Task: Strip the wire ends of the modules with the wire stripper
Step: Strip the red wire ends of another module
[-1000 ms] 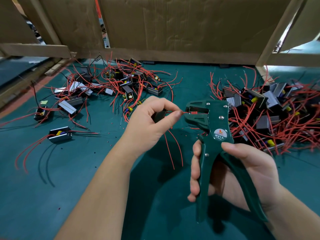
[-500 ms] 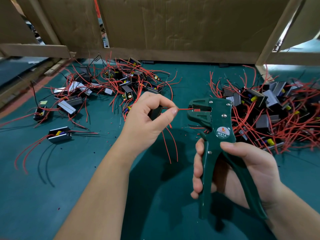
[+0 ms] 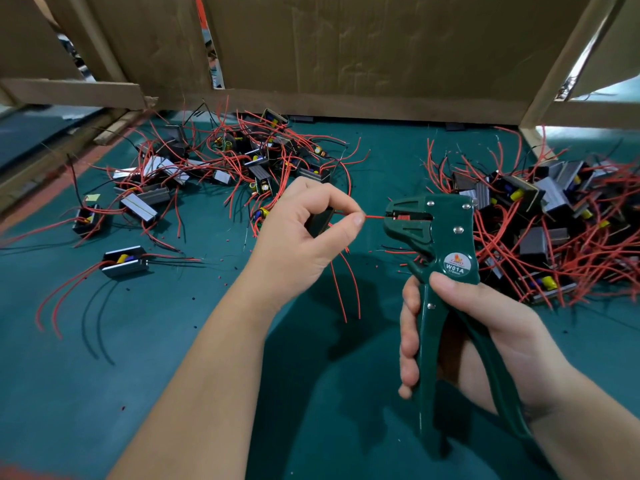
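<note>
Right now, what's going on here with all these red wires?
A person is stripping wires by hand. The left hand holds a small module and pinches one red wire, whose end sits in the mouth of a green wire stripper gripped by the right hand. More wired modules lie in heaps on the green table.

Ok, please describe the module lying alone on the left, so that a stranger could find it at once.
On the green mat, find the left pile of modules. In front of it, nearer the viewer, lies one module. Unlike the tangled ones, it lies apart, shows a yellow and a blue part, and trails long red and black wires forward.
</note>
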Tool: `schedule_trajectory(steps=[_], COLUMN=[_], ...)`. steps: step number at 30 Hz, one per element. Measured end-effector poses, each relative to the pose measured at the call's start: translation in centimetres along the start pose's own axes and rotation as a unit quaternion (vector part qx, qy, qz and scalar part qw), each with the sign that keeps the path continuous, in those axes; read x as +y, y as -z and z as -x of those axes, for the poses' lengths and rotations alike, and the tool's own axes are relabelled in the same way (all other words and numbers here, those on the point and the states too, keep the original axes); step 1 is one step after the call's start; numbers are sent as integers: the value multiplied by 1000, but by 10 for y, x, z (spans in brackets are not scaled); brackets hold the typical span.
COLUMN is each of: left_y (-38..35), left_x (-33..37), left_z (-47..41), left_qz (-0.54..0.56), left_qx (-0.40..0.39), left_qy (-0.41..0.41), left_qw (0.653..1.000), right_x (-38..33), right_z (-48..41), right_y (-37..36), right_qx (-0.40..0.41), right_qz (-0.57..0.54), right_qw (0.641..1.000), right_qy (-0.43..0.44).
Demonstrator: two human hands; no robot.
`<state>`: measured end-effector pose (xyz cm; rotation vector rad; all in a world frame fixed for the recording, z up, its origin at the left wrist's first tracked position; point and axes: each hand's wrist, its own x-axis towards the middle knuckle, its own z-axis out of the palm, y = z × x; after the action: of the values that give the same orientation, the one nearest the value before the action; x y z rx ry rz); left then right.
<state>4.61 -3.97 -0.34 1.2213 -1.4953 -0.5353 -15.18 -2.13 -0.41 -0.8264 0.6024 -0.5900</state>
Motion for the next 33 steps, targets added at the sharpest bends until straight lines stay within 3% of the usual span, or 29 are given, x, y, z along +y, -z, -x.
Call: schedule_trajectory(steps=[5, 10, 13, 16, 18, 20, 22, 24, 26, 28, 30, 33], left_y=[-6, -6, -8, -16, -19, -21, -19, -13, -2, 14, 29, 49], left_x=[-7, -11, -9, -5, -5, -8, -10, -11, -13, -22, -32, -46], left_z=[1, 1, -1, 1, 2, 3, 1, -2, -5, -7, -8, -9], left_qz=[-62, -4, 62, 168, 169, 177, 196, 134, -2, -167, -270, -346], left_qx=[-49, -51, -47, -54, -61, -64, -43, 16, 86, 149, 212, 268], left_qy=[-2, 63, 104, 138, 143, 139, 145, 118, 50, 3, 62, 279], left_qw=[997, 997, 992, 975, 973, 972, 969, 984, 995, 975, 937, 855], right_x=[3, -3, -2, 1, 4, 8, 9, 6, -1, -5, -4, 0], right_z=[-8, -8, -8, -9, -9, -10, -12, -13, -13, -12, -11, -10], right_y=[-3, 3, 5, 4, 1, -1, 0, 3, 11, 20, 26, 25], right_qx=[98, 36, 17, -27, -60, -62, -9, 62, 115, 173, 202, 197], right_qz=[-1, -121, -93, -81, -63, -50, -47, -44, -37, -19, 25, 76], right_qw=[995, 989, 992, 996, 996, 997, 994, 979, 962, 952, 945, 935], right_qy=[28, 82, 81, 28, 3, 25, 98, 190, 245, 253, 258, 284])
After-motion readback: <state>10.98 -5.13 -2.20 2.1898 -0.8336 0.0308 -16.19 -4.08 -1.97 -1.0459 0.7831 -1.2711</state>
